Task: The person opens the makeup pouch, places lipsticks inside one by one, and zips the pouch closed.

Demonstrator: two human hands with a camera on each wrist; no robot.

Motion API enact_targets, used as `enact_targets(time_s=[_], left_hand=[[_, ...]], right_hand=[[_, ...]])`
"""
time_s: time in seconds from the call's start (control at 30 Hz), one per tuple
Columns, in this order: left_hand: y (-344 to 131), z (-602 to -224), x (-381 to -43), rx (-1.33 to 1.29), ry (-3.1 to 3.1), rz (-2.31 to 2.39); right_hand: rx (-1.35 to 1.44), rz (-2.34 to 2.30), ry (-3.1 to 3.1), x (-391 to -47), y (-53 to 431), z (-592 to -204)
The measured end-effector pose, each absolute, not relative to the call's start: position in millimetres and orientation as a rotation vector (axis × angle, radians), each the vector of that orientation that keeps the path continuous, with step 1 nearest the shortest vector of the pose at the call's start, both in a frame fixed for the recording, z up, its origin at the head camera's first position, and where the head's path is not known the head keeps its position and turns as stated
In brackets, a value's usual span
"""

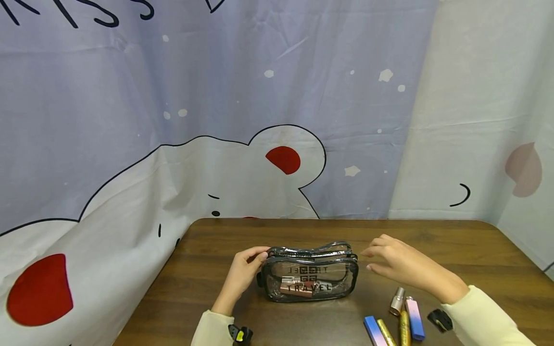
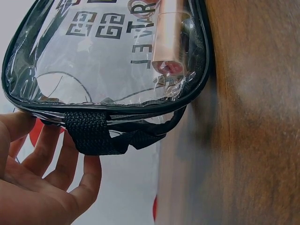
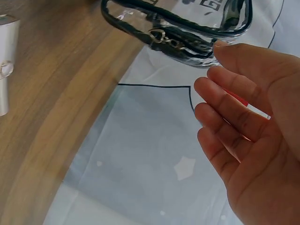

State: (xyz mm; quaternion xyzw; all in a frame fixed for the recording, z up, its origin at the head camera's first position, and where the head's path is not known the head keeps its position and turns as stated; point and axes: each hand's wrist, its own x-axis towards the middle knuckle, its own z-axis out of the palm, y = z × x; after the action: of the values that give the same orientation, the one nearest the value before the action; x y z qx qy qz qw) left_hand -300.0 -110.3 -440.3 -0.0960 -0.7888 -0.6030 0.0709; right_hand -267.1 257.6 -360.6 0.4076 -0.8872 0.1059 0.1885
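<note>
A clear pouch [image 1: 310,262] with black trim and "TRAVEL" lettering stands upright on the wooden table. My left hand [image 1: 242,271] pinches its upper left corner between thumb and fingers; in the left wrist view the fingers [image 2: 63,161] reach behind the black webbing tab [image 2: 86,131]. Through the clear front shows a rose-gold tube [image 2: 168,37] lying at the bottom. Just off the pouch's right end, my right hand [image 1: 398,259] holds nothing, its fingers [image 3: 225,98] loosely bent. Zipper pulls [image 3: 161,36] show at that end in the right wrist view.
On the table [image 1: 476,254], right of the pouch and nearer me, lie a silver tube [image 1: 396,302], two gold tubes [image 1: 404,329] and two pink-and-blue boxes [image 1: 414,319]. A printed cloth [image 1: 355,120] hangs behind the table's far edge.
</note>
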Motion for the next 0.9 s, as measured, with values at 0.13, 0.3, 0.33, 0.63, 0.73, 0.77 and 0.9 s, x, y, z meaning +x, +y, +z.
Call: enact_targets(time_s=[0.13, 0.3, 0.33, 0.63, 0.73, 0.77, 0.9], left_hand=[[-109, -440, -299, -0.274, -2.368, -1.82], [-109, -440, -299, -0.277, -2.375, -1.811], [-109, -440, -299, -0.279, -2.378, -1.81], [-111, -441, -301, -0.309, -2.397, -1.782], [-111, -440, -300, -0.306, -2.4, -1.776], [-111, -439, -299, -0.299, -2.402, -1.78], [-110, -439, -300, -0.293, -2.401, -1.788]], right_hand=[[1.124, 0.302, -2.524, -267, 262, -365], [1.14, 0.309, -2.49, -270, 270, -373], [1.144, 0.307, -2.482, -270, 272, -375], [1.111, 0.303, -2.573, -268, 290, -394], [1.099, 0.323, -2.639, -267, 297, -400], [1.097, 0.328, -2.654, -267, 299, -403], [1.128, 0.355, -2.64, -268, 309, -414]])
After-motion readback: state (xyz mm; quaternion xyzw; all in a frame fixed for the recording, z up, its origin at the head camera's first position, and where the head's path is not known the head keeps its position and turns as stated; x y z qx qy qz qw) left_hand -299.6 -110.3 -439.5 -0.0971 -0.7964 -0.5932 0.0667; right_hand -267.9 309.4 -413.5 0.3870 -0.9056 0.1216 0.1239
